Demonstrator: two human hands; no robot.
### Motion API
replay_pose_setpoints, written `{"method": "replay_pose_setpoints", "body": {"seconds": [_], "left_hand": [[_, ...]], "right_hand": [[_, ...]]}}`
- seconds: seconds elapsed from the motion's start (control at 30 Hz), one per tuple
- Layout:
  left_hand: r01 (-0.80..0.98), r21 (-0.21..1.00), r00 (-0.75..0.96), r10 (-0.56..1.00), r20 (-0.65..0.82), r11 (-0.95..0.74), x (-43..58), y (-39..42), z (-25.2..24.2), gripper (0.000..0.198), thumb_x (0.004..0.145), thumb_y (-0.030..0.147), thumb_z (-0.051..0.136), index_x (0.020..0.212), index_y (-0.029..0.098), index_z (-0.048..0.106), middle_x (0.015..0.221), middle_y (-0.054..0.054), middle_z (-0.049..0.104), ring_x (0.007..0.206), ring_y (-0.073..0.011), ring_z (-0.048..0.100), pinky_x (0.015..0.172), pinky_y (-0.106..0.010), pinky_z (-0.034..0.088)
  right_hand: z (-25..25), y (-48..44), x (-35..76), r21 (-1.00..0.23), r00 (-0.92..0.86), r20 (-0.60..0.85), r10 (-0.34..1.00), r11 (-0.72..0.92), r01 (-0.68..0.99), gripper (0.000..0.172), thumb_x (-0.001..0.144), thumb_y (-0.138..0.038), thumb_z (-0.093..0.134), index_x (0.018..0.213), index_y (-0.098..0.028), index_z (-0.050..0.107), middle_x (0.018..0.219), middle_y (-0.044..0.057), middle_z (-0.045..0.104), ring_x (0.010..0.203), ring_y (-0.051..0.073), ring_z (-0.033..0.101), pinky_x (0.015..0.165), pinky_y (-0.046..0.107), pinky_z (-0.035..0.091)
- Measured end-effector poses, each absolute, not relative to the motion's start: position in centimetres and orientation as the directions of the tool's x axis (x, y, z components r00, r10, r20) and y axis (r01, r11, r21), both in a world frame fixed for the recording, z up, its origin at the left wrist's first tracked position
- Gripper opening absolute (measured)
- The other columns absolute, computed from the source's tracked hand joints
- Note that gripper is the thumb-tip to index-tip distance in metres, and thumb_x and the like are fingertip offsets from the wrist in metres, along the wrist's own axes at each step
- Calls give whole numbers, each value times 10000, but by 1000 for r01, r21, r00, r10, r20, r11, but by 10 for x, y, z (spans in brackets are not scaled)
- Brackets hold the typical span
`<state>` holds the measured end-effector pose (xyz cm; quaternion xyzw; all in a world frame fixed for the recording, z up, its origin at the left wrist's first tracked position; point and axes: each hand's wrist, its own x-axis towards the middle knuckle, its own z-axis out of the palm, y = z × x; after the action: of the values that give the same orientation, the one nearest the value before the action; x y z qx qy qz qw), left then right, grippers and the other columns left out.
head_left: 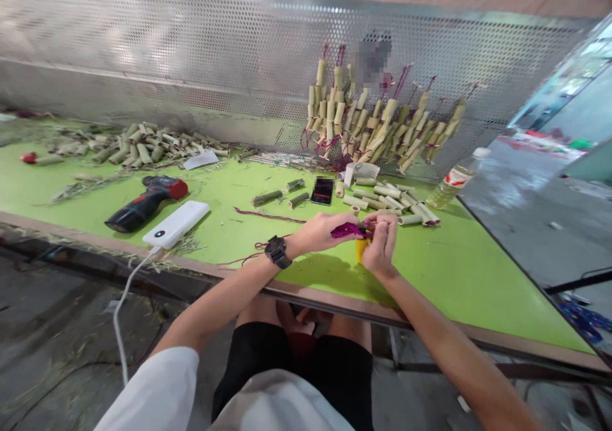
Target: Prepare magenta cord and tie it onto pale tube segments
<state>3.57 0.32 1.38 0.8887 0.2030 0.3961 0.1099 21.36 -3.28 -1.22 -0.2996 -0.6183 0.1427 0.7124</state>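
Both hands meet over the front part of the green table. My left hand [321,232], below a black wristwatch [278,252], is closed on a bundle of purple cord [346,230]. Close against it, my right hand [384,243] has its fingers curled around a tool with a yellow handle [361,251]; its dark upper end is mostly hidden between the hands, so its kind is unclear. Strands of purple cord [268,215] trail leftward over the table. Just beyond the hands lie several cut bamboo tubes [382,196].
Strung bamboo pieces [377,122] lean on the perforated metal panel [191,67]. A phone [322,190] lies mid-table, and a bottle [459,179] stands at right. A cordless drill [148,203], a cabled white power bank [176,224] and a bamboo pile [143,144] are at left.
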Motion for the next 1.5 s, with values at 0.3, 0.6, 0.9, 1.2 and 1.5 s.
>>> {"method": "replay_pose_setpoints", "body": {"seconds": [0.3,0.6,0.9,1.2,1.5], "left_hand": [[268,439,493,513,703,-858,40,0,15,163,985,301,636,1089,184,681,865,-46,759,733,-138,708,676,-211,494],[416,485,468,638,611,-769,41,1,14,99,889,242,642,853,199,560,686,-1,628,577,-121,517,564,-230,341],[429,585,216,707,673,-688,46,-5,16,207,857,259,629,753,217,455,601,37,537,533,-97,384,540,-229,306],[420,665,124,766,631,-617,46,-6,22,165,797,210,627,760,216,466,616,45,541,557,-99,398,564,-221,316],[414,689,102,783,614,-594,47,-5,18,169,768,169,617,753,223,457,642,29,577,567,-112,456,573,-233,334]], "right_hand": [[4,-42,213,-362,14,915,402,809,464,344,1109,-370,387,786,-266,436,698,19,469,663,213,482,612,381,427],[3,-40,213,-402,-211,834,510,823,401,315,1054,-326,486,744,-282,521,634,9,502,606,205,460,577,375,373],[-1,-31,211,-493,-97,801,591,743,452,193,998,-260,566,809,-241,604,962,80,565,955,260,572,849,452,499],[-10,-21,216,-524,-110,750,653,687,504,202,969,-290,654,772,-244,651,974,77,513,973,262,551,892,476,517],[-25,-10,218,-461,-194,746,637,705,539,200,936,-348,729,769,-238,740,1284,133,568,1241,332,536,1038,578,488]]}}
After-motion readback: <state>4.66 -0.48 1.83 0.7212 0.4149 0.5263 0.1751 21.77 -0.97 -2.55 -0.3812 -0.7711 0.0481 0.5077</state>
